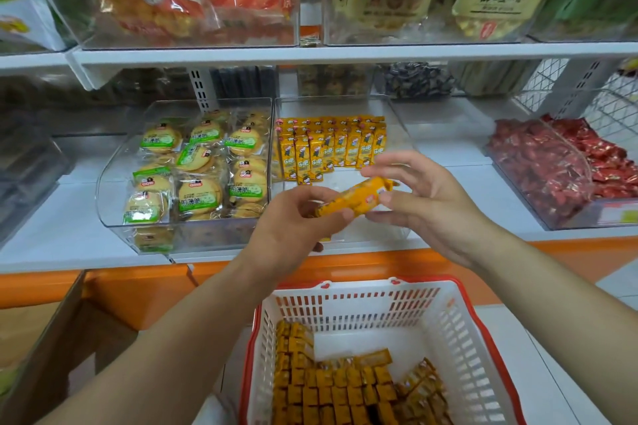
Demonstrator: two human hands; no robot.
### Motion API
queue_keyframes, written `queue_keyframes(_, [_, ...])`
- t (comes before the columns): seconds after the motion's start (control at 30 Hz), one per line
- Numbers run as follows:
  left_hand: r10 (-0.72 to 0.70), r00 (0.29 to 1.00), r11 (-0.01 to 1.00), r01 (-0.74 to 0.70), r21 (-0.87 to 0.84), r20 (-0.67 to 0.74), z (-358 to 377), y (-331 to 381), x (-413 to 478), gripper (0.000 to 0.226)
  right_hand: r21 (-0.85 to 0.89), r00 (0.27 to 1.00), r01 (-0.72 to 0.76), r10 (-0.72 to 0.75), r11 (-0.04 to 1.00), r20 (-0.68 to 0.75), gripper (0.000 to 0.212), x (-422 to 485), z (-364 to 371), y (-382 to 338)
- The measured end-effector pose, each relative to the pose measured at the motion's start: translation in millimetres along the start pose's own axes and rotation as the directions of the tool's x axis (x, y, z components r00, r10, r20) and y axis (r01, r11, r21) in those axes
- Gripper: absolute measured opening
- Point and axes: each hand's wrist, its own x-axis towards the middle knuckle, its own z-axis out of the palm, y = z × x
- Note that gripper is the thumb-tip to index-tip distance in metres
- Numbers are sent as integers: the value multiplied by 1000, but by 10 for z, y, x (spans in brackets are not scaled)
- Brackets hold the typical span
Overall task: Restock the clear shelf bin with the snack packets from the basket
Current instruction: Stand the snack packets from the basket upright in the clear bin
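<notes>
Left hand [293,221] fingers [340,215] curled round yellow snack packet [355,198], right hand [431,207] fingers nearly straight, touching its other end, clear shelf bin [400,134] behind fingers, basket [345,307] below them.

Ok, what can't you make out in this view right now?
All head view:
- How many packets the left hand holds: its fingers cover them.
- Whether the right hand pinches them or only touches: unclear.
- Basket: near end cut off by bottom edge.
- Bin: front floor hidden behind both hands.
</notes>
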Motion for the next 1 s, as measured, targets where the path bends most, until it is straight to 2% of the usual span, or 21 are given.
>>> queue_keyframes(0.1, [94,993,995,-91,43,-76,14,7,-7,29,-90,979,-160,147,983,-141,34,13,93,-1])
queue_keyframes(0.17, [130,988,990,-124,72,-80,26,-5,-5,33,-127,970,-205,184,971,-161,34,24,158,18])
queue_keyframes(0.3, [75,995,997,-73,31,-64,68,-11,0,35,-58,979,-142,132,988,-153,30,32,205,10])
queue_keyframes(0.43, [33,997,999,-35,-39,-63,67,-24,19,28,-10,977,-117,114,993,-178,41,57,199,-2])
queue_keyframes(0.53, [66,993,998,-64,25,-98,33,-11,58,28,-9,981,-100,97,995,-167,45,140,231,-1])
queue_keyframes(0.63, [167,962,968,-119,221,-214,-127,-6,150,23,-215,986,-12,-24,976,-163,38,399,187,-18])
queue_keyframes(0.7, [251,903,906,-93,412,-347,-308,-37,228,25,-476,975,44,-141,879,-171,40,698,104,8])
queue_keyframes(0.77, [268,865,863,-20,505,-425,-455,-89,281,35,-634,969,40,-184,772,-163,39,1043,28,113])
queue_keyframes(0.9, [63,936,778,172,604,-347,-505,-289,315,65,-863,967,-13,-212,505,-139,37,1657,-52,435])
queue_keyframes(1.0, [23,959,723,181,667,-284,-478,-391,318,62,-909,966,-67,-201,412,-162,41,1939,-44,644])
